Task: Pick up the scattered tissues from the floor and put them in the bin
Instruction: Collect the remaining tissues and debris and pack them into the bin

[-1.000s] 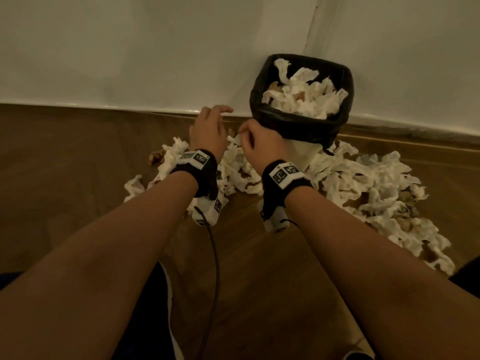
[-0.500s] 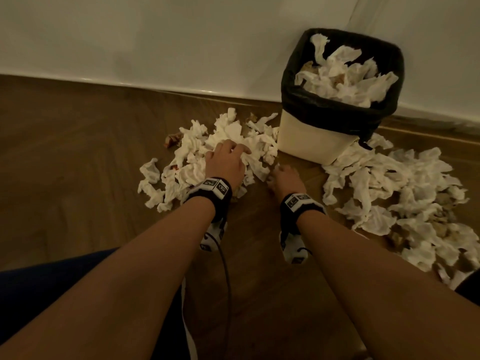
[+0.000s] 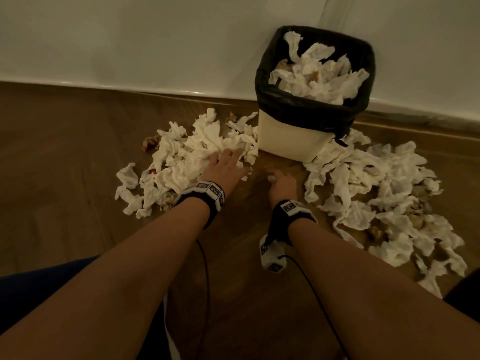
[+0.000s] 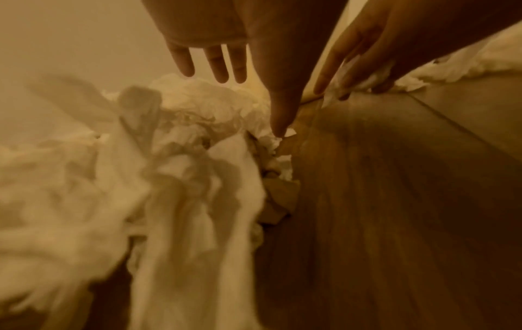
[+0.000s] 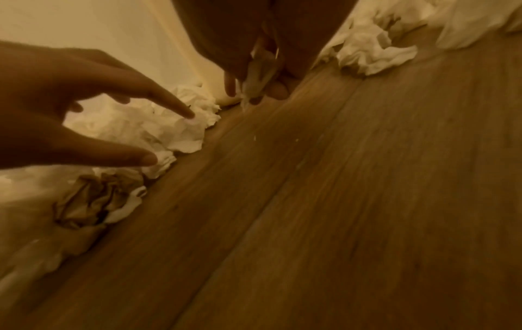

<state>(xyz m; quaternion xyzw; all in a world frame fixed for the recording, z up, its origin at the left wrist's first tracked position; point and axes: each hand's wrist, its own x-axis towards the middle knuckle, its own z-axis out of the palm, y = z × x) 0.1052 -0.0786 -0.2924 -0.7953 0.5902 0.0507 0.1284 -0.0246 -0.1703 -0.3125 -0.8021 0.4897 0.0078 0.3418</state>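
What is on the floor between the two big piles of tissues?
Mostly bare wooden floor. The right hand is there, pinching one small tissue. The head view shows it, with the left pile and right pile on either side.

Crumpled white tissues (image 3: pixel 197 149) lie heaped on the floor either side of the black-lined, tissue-filled bin (image 3: pixel 293 141).

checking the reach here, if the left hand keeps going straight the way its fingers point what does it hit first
Most likely the pile of tissues left of the bin: the left hand is open, fingers spread just over it. Whether they already touch is unclear.
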